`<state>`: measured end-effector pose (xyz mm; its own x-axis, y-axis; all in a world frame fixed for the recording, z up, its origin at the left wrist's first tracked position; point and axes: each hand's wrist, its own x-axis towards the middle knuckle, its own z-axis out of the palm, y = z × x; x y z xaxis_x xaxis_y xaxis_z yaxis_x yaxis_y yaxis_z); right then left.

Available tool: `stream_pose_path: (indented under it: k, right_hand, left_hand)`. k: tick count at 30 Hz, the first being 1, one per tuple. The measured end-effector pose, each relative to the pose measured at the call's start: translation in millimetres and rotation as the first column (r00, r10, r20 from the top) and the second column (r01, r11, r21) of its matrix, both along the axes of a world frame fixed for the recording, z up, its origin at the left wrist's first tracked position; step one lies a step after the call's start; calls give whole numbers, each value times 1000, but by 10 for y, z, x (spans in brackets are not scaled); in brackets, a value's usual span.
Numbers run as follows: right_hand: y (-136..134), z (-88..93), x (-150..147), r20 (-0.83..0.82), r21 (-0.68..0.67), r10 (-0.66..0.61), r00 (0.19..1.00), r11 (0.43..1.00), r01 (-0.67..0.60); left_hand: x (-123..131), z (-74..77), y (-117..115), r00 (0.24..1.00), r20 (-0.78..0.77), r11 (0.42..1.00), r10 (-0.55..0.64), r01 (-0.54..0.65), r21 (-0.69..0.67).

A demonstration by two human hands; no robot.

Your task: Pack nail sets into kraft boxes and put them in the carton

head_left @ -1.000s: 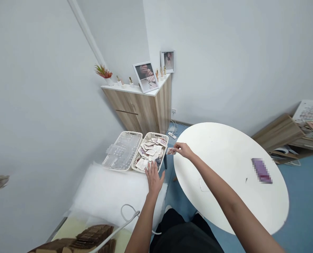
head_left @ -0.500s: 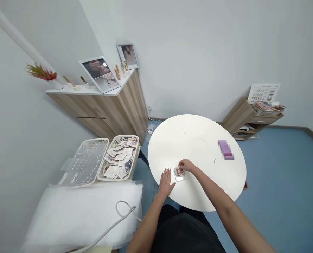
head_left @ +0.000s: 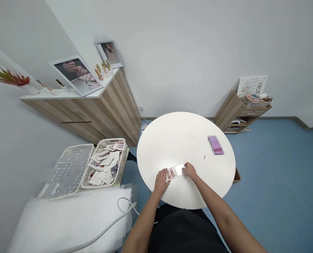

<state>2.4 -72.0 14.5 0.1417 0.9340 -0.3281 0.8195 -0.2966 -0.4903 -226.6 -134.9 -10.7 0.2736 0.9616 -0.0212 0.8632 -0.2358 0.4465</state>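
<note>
Through the head feed, I see my left hand (head_left: 161, 181) wide, thumb apart from the fingers, against the left end of a patterned card (head_left: 170, 173) that lies on the round table (head_left: 156, 140). My right hand (head_left: 190, 170) is drawn narrow, holding the outer edge of a pale square (head_left: 179, 169) just beside it; whether the two pieces are joined, I can't tell. I judge that handling them well means steadying the card lightly with the left fingers, keeping pressure off its reddish pieces, and moving the square low and level.

As for writing, the card's markings are too small for me. Left of the table, paper packets in a basket (head_left: 125, 158) carry print I can't make out. The purple object (head_left: 216, 145) is pixelated, hiding any brand. Farthest off, a chart board (head_left: 252, 86) shows rows of small marks, none legible.
</note>
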Motion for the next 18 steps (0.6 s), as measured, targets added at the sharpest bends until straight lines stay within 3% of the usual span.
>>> stream_pose_path:
  k: [3,10,14,18]
  right_hand:
    - [55,59,63,-87,-36,-30,996,999,27]
    - [207,371,-133,-208,75,55,977,996,-40]
    - [21,452,-286,-144,164,276,950,954,-252]
    - [-277,375,-300,68,248,511,857,823,-510]
  left_hand:
    - [103,24,25,999,3,999,34,-34,8]
    - [437,53,29,981,67,982,185,-182,-41]
    - [533,31,-42,963,196,981,186,-170,-98]
    - [518,25,-159,964,216,988,156,-149,-50]
